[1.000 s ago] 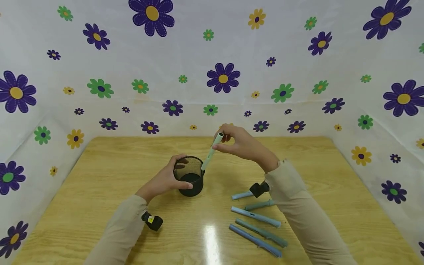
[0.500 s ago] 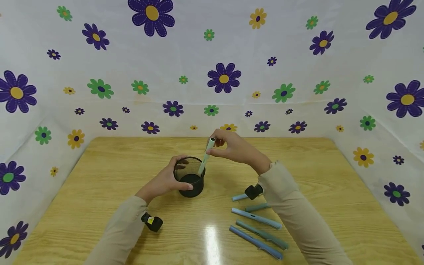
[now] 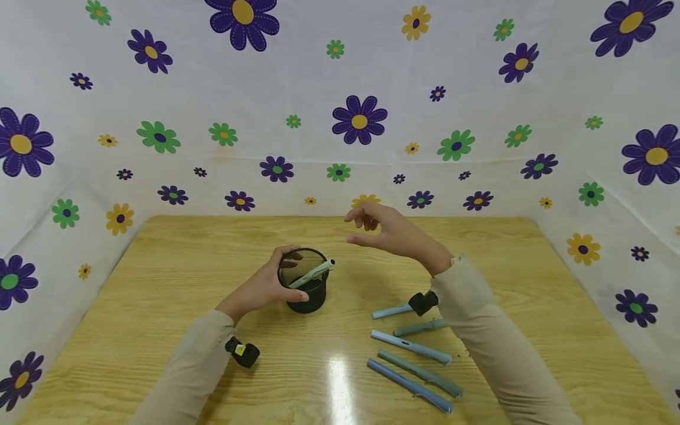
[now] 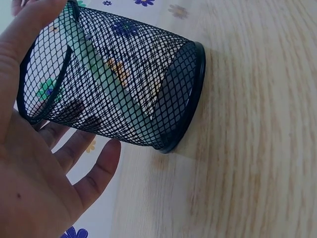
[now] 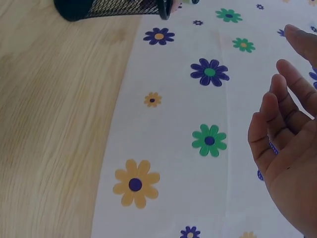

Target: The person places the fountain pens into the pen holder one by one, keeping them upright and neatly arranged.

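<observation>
In the head view a black mesh pen holder (image 3: pixel 309 300) stands on the wooden table, left of the middle. My left hand (image 3: pixel 260 290) grips it from the left, thumb across the near side and fingers behind. A pale green pen (image 3: pixel 312 275) leans inside, its open-looking end sticking out over the right rim. Through the mesh in the left wrist view, the pen (image 4: pixel 106 82) slants down to the base (image 4: pixel 178 94). My right hand (image 3: pixel 398 237) hovers to the right of the holder, fingers loosely bent, thumb apart from them, holding nothing.
Several blue and green pens lie right of the middle: a short-looking light blue pen (image 3: pixel 390 311) partly hidden by the wrist camera (image 3: pixel 423 303), a grey-green pen (image 3: pixel 417 327), a light blue pen (image 3: pixel 411 347), a green pen (image 3: pixel 417 372) and a blue pen (image 3: pixel 406 383). Flowered cloth (image 3: pixel 297 71) surrounds the table.
My right hand lowered the pale green pen into the holder, let go and drew back to the right. The pen tipped over against the rim. My left hand stayed on the holder.
</observation>
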The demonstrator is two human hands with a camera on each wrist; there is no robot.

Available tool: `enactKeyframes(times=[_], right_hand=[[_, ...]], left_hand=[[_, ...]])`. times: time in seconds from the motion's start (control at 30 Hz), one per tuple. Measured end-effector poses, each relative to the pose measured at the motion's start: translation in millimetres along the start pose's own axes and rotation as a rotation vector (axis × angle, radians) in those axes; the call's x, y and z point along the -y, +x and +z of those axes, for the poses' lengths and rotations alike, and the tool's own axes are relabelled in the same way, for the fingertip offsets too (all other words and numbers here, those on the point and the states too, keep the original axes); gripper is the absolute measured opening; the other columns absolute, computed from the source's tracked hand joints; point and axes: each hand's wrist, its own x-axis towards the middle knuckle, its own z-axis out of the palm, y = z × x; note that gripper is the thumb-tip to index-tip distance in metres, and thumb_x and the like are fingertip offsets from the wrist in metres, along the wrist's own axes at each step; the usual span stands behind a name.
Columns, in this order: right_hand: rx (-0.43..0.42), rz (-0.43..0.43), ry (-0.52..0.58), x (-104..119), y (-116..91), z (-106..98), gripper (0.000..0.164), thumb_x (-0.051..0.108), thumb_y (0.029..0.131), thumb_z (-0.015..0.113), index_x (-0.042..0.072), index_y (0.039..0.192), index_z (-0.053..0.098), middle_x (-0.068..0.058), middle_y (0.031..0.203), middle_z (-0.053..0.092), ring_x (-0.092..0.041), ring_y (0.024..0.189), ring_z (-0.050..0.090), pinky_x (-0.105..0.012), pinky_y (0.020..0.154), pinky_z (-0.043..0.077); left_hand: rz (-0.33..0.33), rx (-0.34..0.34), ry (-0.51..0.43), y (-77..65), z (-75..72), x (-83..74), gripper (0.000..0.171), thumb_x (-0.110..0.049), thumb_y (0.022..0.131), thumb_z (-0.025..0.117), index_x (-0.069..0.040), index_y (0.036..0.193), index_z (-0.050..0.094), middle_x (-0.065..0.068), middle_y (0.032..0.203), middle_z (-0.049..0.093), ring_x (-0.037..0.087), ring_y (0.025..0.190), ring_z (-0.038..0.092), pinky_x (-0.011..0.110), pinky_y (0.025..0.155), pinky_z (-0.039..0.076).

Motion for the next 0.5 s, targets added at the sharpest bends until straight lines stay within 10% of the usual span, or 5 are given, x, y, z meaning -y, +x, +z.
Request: enactKeyframes(times=[0.5], right_hand=[[0.053,0.091,-0.086,-29,-39,-12,0.033,0.021,0.091,0.067,0.005,0.118,0.059,-0.007,0.109,0.062,-0.019,0.093,0.053,-0.043,0.084,0.046]], left_hand=[[0.002,0.007,-0.006,-0.8,0.6,-1.6,0.106,-0.034,0.072,0.085,-0.014,0.151,0.016,0.012,0.150,0.033,0.037,0.140,0.032,0.056,0.109,0.033]])
